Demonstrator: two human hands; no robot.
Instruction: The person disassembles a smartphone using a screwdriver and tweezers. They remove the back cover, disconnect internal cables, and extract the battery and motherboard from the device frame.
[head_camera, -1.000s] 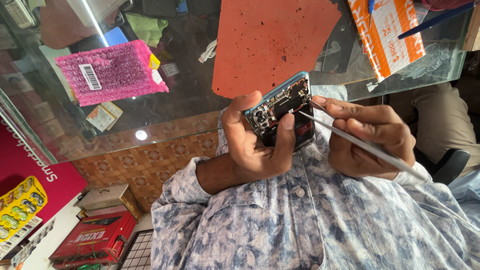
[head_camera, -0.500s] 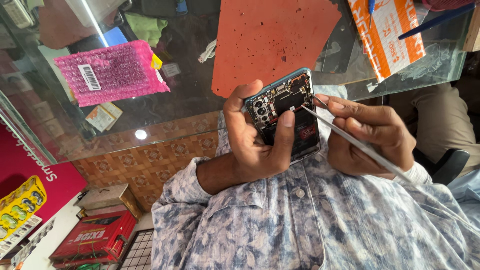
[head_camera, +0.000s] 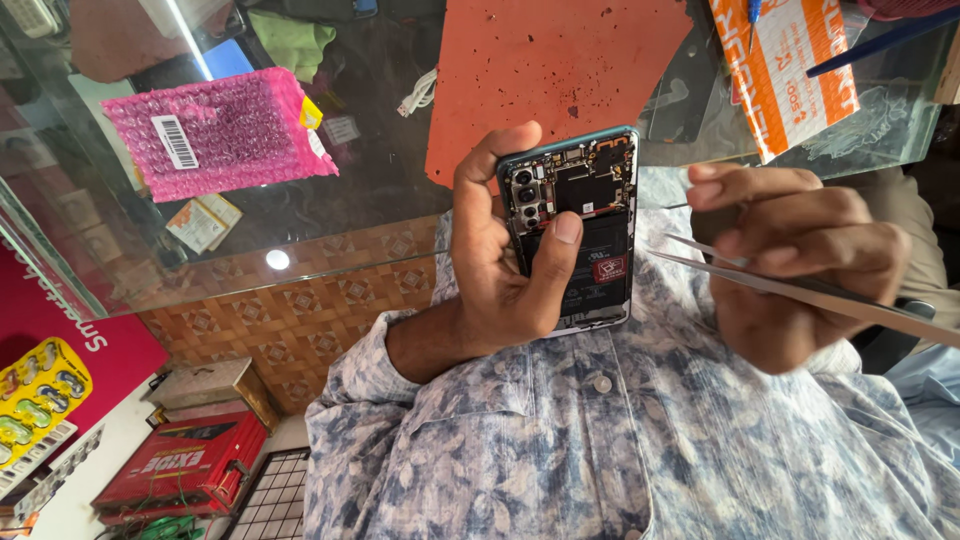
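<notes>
**Opened phone held in one hand, tweezers in the other**

Head view: An opened smartphone (head_camera: 578, 232) with its back cover removed is gripped upright in the left hand (head_camera: 505, 265), in front of the person's chest and just below the edge of a glass counter (head_camera: 380, 215). The fingers are wrapped around the phone's left edge, and the thumb is pressed on the exposed black battery area near the middle. Camera lenses and circuit parts are seen in the phone's upper part. Metal tweezers (head_camera: 790, 290) are pinched in the right hand (head_camera: 800, 260), which is closed around them just to the right of the phone; the tips are pointed toward the phone's right edge, close to it, but contact cannot be made out. Both forearms are covered by a blue-grey patterned shirt (head_camera: 600, 440). On the glass counter, an orange work mat (head_camera: 560, 70) lies above the phone, a pink bubble-wrap pouch (head_camera: 215, 130) is placed to the left, and an orange and white packet (head_camera: 785, 70) is set to the right. A red box (head_camera: 180, 465) is seen lower left.
</notes>
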